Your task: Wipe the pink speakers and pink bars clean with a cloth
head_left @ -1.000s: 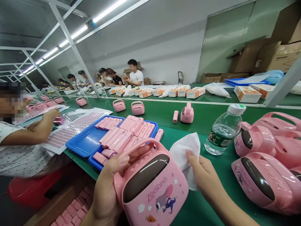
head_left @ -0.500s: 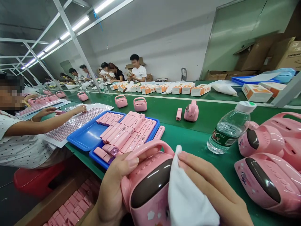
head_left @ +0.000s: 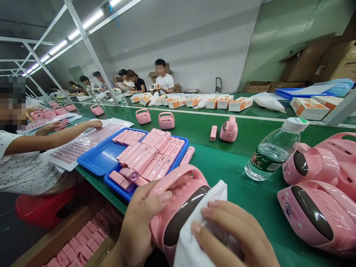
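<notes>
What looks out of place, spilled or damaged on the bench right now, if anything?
One pink stick lies just outside the right rim of the heaped blue tray, while others sit inside. A drink bottle stands beside the pink devices, odd among work pieces; its lean may be lens distortion. I see no spill or damage.

I'm watching remotely through one head camera, looking forward and down from above the wearer's left hand [head_left: 139, 220] and right hand [head_left: 236, 230]. Both are showing at the bottom edge, very near. The green workbench [head_left: 222, 165] is crossing mid-frame, running away leftward; the gray wall [head_left: 200, 48] is standing far back, fluorescent lights [head_left: 93, 19] showing upper left.
</notes>
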Demonstrator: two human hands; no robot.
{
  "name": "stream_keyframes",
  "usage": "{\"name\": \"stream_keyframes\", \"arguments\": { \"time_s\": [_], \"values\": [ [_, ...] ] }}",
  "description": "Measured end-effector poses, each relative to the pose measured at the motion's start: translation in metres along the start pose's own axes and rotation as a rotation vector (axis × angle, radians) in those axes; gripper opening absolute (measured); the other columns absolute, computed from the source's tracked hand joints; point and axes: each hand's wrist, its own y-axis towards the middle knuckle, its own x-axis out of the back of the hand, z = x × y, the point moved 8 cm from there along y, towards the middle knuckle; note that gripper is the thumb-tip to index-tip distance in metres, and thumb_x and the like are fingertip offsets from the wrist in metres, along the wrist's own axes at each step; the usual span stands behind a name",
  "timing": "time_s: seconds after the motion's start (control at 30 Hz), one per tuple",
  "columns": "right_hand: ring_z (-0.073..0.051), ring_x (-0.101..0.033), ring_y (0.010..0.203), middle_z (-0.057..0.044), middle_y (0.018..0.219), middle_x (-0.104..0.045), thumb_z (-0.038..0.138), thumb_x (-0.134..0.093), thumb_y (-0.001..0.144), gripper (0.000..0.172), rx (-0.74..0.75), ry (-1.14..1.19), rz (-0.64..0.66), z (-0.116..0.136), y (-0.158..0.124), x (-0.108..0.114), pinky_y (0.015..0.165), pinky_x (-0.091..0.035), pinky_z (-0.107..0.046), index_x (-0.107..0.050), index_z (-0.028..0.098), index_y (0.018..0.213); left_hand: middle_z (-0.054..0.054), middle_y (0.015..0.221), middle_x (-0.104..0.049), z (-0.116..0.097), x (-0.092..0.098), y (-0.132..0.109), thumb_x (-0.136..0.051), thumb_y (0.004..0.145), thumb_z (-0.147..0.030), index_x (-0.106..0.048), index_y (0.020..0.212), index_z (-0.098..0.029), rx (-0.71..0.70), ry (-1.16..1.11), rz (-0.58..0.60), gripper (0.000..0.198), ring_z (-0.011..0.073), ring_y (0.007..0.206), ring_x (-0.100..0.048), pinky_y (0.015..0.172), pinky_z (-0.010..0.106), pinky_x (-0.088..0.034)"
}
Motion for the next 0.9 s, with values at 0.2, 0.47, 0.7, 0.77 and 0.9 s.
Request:
{"name": "stream_keyframes", "arguments": {
  "time_s": [0.2, 0.47, 0.7, 0.77, 0.9],
  "values": [
    [-0.021, -0.063, 0.092, -0.010, 0.092, -0.064, 0.026, -0.049, 0.087, 0.024, -0.050, -0.019, 0.068, -0.004, -0.002, -0.007, 0.082, -0.054, -0.030, -0.069, 0.020, 0.097, 0.017, 0.108, -0.066, 0.003, 0.003, 0.002, -0.064, 0.063, -0.028, -0.069, 0.100, -0.010, -0.022, 0.007, -0.011, 0.041, 0.0410, 0.110, -0.051, 0.094, 0.051, -0.040],
    [-0.028, -0.039, 0.126, -0.012, 0.140, -0.039, 0.028, -0.036, 0.092, 0.048, 0.048, 0.109, 0.272, -0.005, -0.011, -0.032, 0.102, -0.038, -0.040, -0.036, 0.008, 0.136, 0.013, 0.105, -0.068, 0.006, -0.004, 0.002, -0.063, 0.065, -0.025, -0.071, 0.095, -0.012, -0.010, -0.032, 0.024, 0.034, 0.0335, 0.106, -0.056, 0.092, 0.040, -0.044],
    [-0.024, -0.031, 0.131, -0.006, 0.145, -0.027, 0.024, -0.029, 0.095, 0.046, 0.000, -0.052, 0.147, 0.007, -0.020, -0.044, 0.110, -0.018, -0.041, -0.030, 0.012, 0.139, 0.003, 0.058, -0.065, 0.023, -0.007, 0.007, -0.068, 0.066, -0.026, -0.072, 0.071, -0.015, 0.079, 0.066, -0.003, 0.013, 0.0202, 0.068, -0.061, 0.054, 0.022, -0.044],
    [-0.023, -0.035, 0.129, -0.006, 0.144, -0.030, 0.026, -0.025, 0.095, 0.047, -0.001, -0.017, 0.138, 0.006, -0.022, -0.045, 0.110, -0.020, -0.042, -0.029, 0.011, 0.139, 0.001, 0.055, -0.062, 0.025, -0.006, 0.008, -0.068, 0.067, -0.027, -0.071, 0.072, -0.015, 0.070, 0.093, -0.006, 0.014, 0.0167, 0.060, -0.058, 0.052, 0.022, -0.041],
    [-0.030, -0.025, 0.132, -0.019, 0.146, -0.022, 0.051, -0.029, 0.090, 0.072, -0.090, -0.017, 0.448, -0.015, -0.027, -0.062, 0.102, -0.033, -0.037, -0.027, -0.004, 0.136, 0.003, 0.064, -0.066, 0.021, -0.003, 0.008, -0.069, 0.068, -0.029, -0.071, 0.084, -0.014, -0.018, 0.058, -0.010, 0.022, 0.0140, 0.056, -0.054, 0.051, 0.022, -0.040]
  ]
}}
